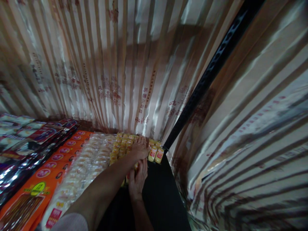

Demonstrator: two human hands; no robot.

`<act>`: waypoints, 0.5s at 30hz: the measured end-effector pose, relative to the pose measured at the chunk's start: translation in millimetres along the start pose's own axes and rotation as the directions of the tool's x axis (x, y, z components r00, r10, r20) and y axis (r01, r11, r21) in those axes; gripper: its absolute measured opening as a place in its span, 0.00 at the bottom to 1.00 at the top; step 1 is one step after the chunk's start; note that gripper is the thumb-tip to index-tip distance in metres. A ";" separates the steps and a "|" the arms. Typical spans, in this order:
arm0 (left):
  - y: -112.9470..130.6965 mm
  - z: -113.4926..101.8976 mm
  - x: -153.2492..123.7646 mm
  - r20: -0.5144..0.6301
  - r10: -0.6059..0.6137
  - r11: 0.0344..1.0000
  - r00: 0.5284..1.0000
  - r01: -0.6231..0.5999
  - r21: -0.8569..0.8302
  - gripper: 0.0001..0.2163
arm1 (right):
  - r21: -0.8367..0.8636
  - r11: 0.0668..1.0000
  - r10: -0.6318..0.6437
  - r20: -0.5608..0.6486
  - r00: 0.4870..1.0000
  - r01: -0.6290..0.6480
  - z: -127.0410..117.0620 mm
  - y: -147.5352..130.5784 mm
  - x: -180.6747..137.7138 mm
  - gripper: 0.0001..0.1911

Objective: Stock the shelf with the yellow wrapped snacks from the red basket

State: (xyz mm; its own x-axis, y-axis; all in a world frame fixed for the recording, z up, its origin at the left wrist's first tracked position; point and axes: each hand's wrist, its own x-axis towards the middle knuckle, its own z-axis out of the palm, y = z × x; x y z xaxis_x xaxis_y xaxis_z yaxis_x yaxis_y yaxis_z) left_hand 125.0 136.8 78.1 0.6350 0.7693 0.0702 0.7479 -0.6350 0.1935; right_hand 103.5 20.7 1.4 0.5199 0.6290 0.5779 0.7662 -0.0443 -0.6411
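Note:
Small yellow snack packets [122, 146] stand in close rows on a dark tabletop. My left hand [140, 149] reaches over the far part of the rightmost long row, its fingers close together and bent over the packets. Nearer to me, my right hand [138, 179] has its thumb and fingers around packets at the near part of that same row. A little yellow shows between thumb and fingers; the rest is hidden by the hands. Just right of my hands, a few more yellow packets with red print [159, 155] lie at the back corner.
Clear-wrapped pale snacks [83, 162], orange bags [51, 165] and shiny dark packages [16, 160] fill the left side. The black tabletop [163, 192] ends at right. A slanted black pole [199, 83] rises at its back corner, before pleated printed plastic sheeting [134, 70].

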 end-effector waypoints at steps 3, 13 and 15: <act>-0.8 -1.0 1.3 0.000 0.004 1.000 1.000 -0.004 -0.003 0.31 | 0.029 0.999 0.023 0.004 1.000 -0.023 -2.6 -4.9 2.0 0.20; -2.2 -5.2 11.6 -0.058 0.002 1.000 0.998 -0.002 0.005 0.24 | 0.153 0.977 0.158 -0.054 0.986 -0.148 -10.3 -12.4 6.8 0.25; -3.4 -4.8 12.5 -0.096 0.008 1.000 0.995 -0.008 0.004 0.22 | 0.143 0.977 0.169 -0.054 0.984 -0.159 -8.9 -10.7 6.7 0.25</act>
State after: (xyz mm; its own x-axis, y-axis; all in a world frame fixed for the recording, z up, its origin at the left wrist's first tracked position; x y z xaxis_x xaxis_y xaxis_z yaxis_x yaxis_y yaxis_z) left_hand 129.4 148.9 83.0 0.6195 0.7674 0.1654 0.7438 -0.6412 0.1887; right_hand 102.2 18.4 16.6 0.6612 0.5697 0.4880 0.6114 -0.0323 -0.7907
